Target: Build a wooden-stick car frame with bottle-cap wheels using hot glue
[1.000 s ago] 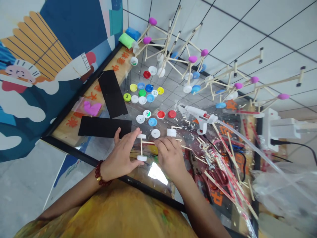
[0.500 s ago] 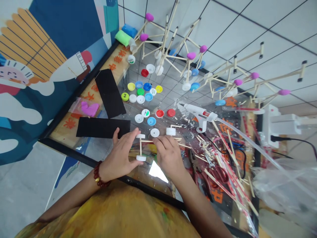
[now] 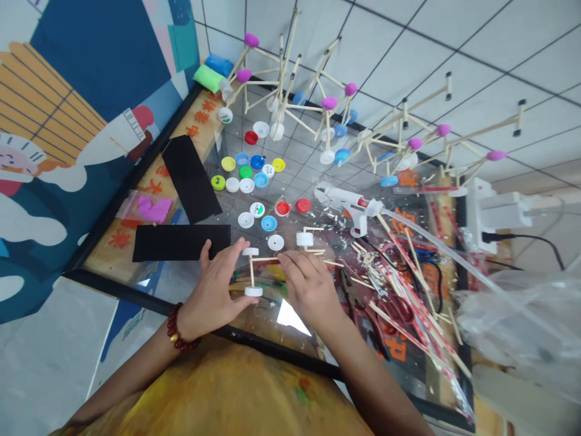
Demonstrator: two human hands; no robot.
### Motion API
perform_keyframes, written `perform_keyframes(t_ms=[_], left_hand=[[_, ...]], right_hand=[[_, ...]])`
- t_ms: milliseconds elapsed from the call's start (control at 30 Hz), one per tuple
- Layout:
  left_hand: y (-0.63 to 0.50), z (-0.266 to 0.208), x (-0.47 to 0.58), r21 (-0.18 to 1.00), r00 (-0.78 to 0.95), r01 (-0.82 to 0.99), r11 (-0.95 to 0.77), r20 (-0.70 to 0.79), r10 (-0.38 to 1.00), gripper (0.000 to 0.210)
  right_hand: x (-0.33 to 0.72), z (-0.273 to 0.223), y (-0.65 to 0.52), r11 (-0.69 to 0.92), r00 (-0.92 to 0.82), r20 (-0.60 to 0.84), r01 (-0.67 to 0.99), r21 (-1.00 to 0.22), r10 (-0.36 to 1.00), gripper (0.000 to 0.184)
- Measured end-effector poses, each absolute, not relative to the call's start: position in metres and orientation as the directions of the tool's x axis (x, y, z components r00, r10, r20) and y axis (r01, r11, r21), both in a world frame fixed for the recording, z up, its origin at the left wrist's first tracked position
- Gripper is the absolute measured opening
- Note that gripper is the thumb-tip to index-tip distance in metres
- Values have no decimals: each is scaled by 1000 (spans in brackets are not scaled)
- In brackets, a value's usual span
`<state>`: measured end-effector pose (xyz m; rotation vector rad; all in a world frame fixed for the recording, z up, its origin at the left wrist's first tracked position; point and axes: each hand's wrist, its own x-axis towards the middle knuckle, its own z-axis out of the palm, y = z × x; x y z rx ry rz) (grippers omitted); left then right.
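My left hand [image 3: 211,303] spans a pair of white bottle caps, thumb at the lower cap [image 3: 253,292] and fingertips at the upper cap [image 3: 250,251]. A thin wooden stick [image 3: 252,272] joins the two caps like an axle. Another wooden stick [image 3: 265,259] runs right from this axle, and my right hand [image 3: 311,287] pinches its far part, the fingertips hiding it there. Just beyond the right hand lies a white cap piece [image 3: 305,239] with short sticks attached. A single white cap [image 3: 275,243] rests between the hands, farther back.
A white glue gun [image 3: 351,206] lies behind the right hand. Red-handled pliers [image 3: 370,321] and loose sticks lie at right. Coloured caps [image 3: 261,180] are spread mid-table. Stick models with purple balls [image 3: 329,103] stand along the back. Two black strips [image 3: 181,242] lie at left.
The view has shifted slightly, so the table's things sit a little farther left. Both hands keep their hold on the capped stick piece, with hardly any movement.
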<state>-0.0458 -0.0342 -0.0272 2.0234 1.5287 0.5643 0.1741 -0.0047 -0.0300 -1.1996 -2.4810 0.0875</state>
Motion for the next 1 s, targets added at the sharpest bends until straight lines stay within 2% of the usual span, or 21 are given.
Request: perform_keyframes(t_ms=[200, 367, 433, 567, 800, 900, 1000], left_hand=[[-33, -27, -47, 636, 277, 737, -226, 20, 961, 105], [-32, -27, -47, 617, 279, 750, -240, 34, 960, 105], [-32, -26, -47, 615, 275, 752, -236, 33, 961, 103], [-33, -26, -48, 621, 270, 748, -234, 38, 962, 103], [-35, -26, -48, 660, 270, 717, -222, 31, 962, 109], [-35, -26, -48, 661, 271, 717, -221, 27, 962, 108], [-35, -25, -48, 666, 272, 714, -218, 23, 962, 106]], right_hand=[[213, -10, -11, 462, -324, 420, 840, -285, 848, 20], [243, -5, -10, 265, -108, 371, 875, -404, 922, 12], [250, -8, 4, 180, -27, 332, 880, -440, 943, 17], [261, -19, 47, 104, 68, 335, 877, -469, 940, 45], [271, -37, 94, -38, 239, 329, 855, -517, 914, 62], [275, -44, 106, -59, 253, 280, 829, -556, 926, 62], [274, -49, 116, -138, 289, 121, 733, -666, 950, 51]])
